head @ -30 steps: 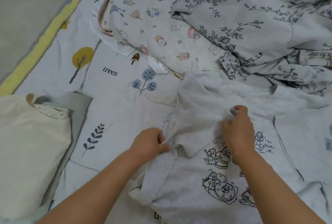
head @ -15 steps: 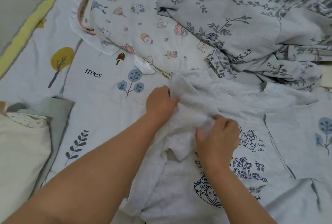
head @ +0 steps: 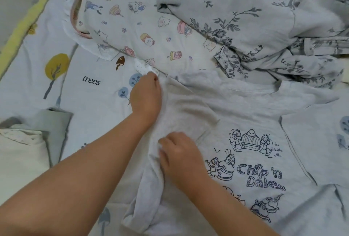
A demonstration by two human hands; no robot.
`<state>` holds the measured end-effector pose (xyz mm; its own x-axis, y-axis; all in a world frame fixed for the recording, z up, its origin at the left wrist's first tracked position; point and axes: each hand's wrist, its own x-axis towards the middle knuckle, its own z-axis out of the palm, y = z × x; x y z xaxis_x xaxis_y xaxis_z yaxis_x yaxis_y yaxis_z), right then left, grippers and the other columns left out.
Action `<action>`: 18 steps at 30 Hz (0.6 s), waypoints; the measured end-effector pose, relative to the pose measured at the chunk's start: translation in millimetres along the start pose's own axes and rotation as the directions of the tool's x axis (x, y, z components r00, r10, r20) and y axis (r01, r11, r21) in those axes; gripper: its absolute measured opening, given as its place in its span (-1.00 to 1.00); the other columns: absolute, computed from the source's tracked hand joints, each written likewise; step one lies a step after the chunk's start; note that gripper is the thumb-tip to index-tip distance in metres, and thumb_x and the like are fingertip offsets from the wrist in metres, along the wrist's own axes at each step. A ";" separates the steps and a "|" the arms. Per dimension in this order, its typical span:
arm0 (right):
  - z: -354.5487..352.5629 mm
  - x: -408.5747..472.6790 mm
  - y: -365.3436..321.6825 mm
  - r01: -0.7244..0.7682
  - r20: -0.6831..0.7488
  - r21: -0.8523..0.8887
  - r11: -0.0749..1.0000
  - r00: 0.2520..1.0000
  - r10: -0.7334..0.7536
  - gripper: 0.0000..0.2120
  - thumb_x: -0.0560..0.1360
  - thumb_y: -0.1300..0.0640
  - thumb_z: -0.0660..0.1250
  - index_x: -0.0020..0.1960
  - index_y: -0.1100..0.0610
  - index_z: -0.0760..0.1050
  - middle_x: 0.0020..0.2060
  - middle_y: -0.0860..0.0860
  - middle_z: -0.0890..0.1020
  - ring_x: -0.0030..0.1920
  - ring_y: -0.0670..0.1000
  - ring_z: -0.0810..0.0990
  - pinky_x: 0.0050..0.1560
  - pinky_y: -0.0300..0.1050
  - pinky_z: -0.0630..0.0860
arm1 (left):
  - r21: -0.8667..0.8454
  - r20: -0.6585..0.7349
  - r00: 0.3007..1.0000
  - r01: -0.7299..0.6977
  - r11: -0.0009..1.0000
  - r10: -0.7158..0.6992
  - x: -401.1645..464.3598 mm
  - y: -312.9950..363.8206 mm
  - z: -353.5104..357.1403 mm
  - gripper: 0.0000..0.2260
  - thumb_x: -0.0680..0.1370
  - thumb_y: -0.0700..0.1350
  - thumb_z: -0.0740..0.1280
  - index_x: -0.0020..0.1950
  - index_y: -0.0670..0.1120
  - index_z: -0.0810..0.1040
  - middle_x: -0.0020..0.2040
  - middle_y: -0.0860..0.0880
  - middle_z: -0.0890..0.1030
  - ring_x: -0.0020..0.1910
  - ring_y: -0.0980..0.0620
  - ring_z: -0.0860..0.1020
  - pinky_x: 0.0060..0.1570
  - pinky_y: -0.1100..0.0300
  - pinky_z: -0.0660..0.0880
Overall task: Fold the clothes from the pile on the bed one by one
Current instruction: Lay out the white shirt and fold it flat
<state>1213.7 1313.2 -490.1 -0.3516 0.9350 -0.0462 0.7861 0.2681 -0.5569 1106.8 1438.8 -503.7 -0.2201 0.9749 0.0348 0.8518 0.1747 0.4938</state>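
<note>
Grey tee (head: pixel 245 114) flat on the bed (head: pixel 90 92), just below the pile (head: pixel 236 18), mid sleeve-fold. Left hand (head: pixel 146 97) pinching the shoulder edge, right hand (head: pixel 181 152) curled on bunched sleeve. Next probably: lay sleeve flat across chest, smooth.

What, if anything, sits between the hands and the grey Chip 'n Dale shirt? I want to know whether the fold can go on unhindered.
Nothing visible does. The left hand and the right hand both already hold the grey shirt along its left side. The cartoon-print garment and floral garment lie beyond it, touching its top edge.
</note>
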 end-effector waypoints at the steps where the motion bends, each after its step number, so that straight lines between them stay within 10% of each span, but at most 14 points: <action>1: -1.4 1.5 6.6 -0.057 -0.090 -0.050 0.997 0.995 0.053 -0.76 0.26 0.23 0.45 -0.07 0.22 0.62 -0.14 0.18 0.64 -0.14 0.20 0.63 -0.21 -0.05 0.58 | -0.021 -0.084 0.989 -0.123 0.992 0.121 -7.9 3.5 -1.4 -0.87 0.54 -0.27 0.21 0.02 -0.25 0.51 -0.07 -0.17 0.54 -0.12 -0.16 0.50 -0.18 0.09 0.37; 4: -7.3 5.0 39.8 -0.277 0.013 -0.283 0.918 0.956 0.292 -0.37 0.53 0.01 0.23 0.52 0.14 0.09 0.50 0.21 0.09 0.51 0.15 0.03 0.43 0.16 0.11 | 0.069 -0.025 0.830 -0.554 0.830 0.557 -30.3 2.3 6.7 -0.61 0.45 -0.27 0.29 0.28 -0.27 0.47 0.28 -0.31 0.47 0.23 -0.29 0.48 0.20 -0.12 0.40; 7: -7.3 3.5 77.0 -0.265 0.203 -0.424 0.866 0.904 0.376 -0.35 0.58 -0.24 -0.10 0.47 -0.03 -0.40 0.39 -0.05 -0.45 0.38 -0.03 -0.48 0.40 0.21 -0.35 | 0.232 0.535 0.724 -0.622 0.748 0.436 -47.4 -9.9 19.5 -0.45 0.61 0.08 0.04 0.52 0.03 -0.12 0.56 -0.07 -0.09 0.53 -0.05 -0.09 0.45 -0.07 -0.17; 10: -12.4 5.2 82.8 -0.222 0.255 -0.381 0.897 0.908 0.333 -0.36 0.58 -0.21 -0.07 0.52 -0.01 -0.27 0.45 -0.06 -0.36 0.47 -0.01 -0.37 0.42 0.22 -0.29 | 0.268 0.624 0.716 -0.574 0.774 0.314 -44.6 -13.0 28.0 -0.45 0.62 0.15 -0.01 0.54 0.07 -0.17 0.55 0.01 -0.20 0.52 0.03 -0.20 0.43 -0.09 -0.24; 14: -36.9 -7.4 71.7 -0.247 -0.003 -0.174 0.953 0.968 0.251 -0.62 0.53 0.21 0.23 0.33 0.29 0.39 0.32 0.26 0.39 0.30 0.25 0.36 0.28 0.16 0.34 | 0.140 0.406 0.837 -0.454 0.880 0.367 -53.8 6.0 8.2 -0.60 0.57 -0.08 0.20 0.39 -0.16 0.35 0.40 -0.18 0.35 0.36 -0.16 0.32 0.33 -0.08 0.16; 18: -56.2 -53.2 67.2 -0.410 -0.092 -0.046 0.911 0.910 0.404 -0.70 0.50 0.31 0.23 0.22 0.26 0.50 0.19 0.17 0.49 0.21 0.14 0.43 0.18 -0.02 0.37 | -0.048 0.359 0.882 -0.308 0.950 0.305 -89.8 -0.6 -19.4 -0.75 0.51 -0.24 0.26 0.18 -0.23 0.52 0.15 -0.18 0.51 0.10 -0.16 0.45 0.08 0.07 0.34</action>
<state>1313.8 1294.6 -478.5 0.0449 0.9806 -0.1908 0.8837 -0.1281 -0.4503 1116.8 1348.4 -490.2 0.2357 0.9630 -0.1305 0.8541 -0.1413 0.5005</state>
